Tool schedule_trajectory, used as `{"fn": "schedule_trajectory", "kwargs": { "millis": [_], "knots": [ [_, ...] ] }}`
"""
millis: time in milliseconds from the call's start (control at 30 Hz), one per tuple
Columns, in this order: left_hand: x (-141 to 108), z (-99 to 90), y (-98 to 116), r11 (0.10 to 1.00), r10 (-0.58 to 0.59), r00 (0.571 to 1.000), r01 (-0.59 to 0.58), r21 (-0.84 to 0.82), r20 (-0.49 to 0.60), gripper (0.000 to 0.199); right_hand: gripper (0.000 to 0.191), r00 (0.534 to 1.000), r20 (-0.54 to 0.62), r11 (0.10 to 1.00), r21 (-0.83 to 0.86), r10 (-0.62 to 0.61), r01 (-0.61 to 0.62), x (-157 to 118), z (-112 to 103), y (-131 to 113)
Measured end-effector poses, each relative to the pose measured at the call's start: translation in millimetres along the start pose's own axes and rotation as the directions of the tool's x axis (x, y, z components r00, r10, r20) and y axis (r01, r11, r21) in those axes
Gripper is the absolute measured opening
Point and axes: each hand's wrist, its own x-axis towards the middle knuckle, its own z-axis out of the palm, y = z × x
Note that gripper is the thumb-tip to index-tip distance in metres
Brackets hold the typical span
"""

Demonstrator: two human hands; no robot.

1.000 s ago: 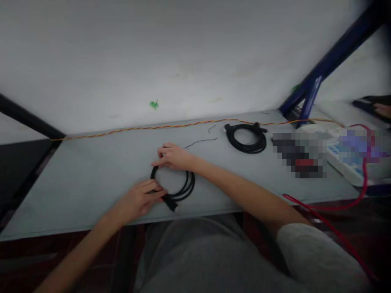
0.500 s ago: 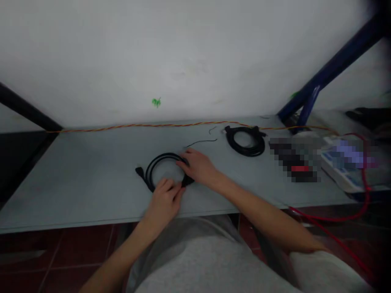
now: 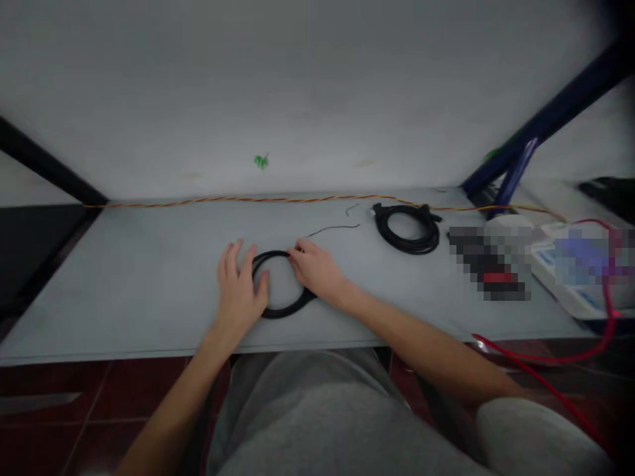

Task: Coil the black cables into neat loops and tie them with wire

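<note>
A coiled black cable (image 3: 284, 313) lies on the grey tabletop (image 3: 143, 284) near its front edge. At the coil's left side is my left hand (image 3: 238, 284), its fingers spread and its thumb over the inside of the loop. My right hand (image 3: 317, 271) is closed on the coil's upper right side, hiding part of it. A thin black tie (image 3: 337, 227) extends behind my right hand. Farther right, a second coiled black cable (image 3: 409, 250) rests with its plugs at the top.
A twisted red and yellow wire (image 3: 268, 199) runs along the wall. On the right are a pixelated dark object (image 3: 489, 264), a white device (image 3: 555, 277) and a red cable (image 3: 608, 317). Metal frame bars (image 3: 555, 116) slant at both ends.
My left hand has moved left from the coil's lower right part to its left side, and its fingers have spread. My right hand stays on the coil. The view has shifted slightly.
</note>
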Motion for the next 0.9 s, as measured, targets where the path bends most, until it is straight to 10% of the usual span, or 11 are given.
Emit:
{"fn": "schedule_trajectory", "kwargs": {
  "millis": [200, 900],
  "knots": [
    [21, 9.9, -15, 0.986, -0.095, 0.987, 0.075, 0.149, 0.132, 0.037, 0.029, 1.0, -0.004, 0.999, 0.036, -0.015, 0.015, 3, -4, 4],
    [31, 12.4, -13, 0.982, -0.172, 0.982, 0.177, -0.067, 0.073, 0.028, 0.036, 0.997, -0.063, 0.999, 0.018, 0.039, -0.038, 19, 7, -33]
  ]
}}
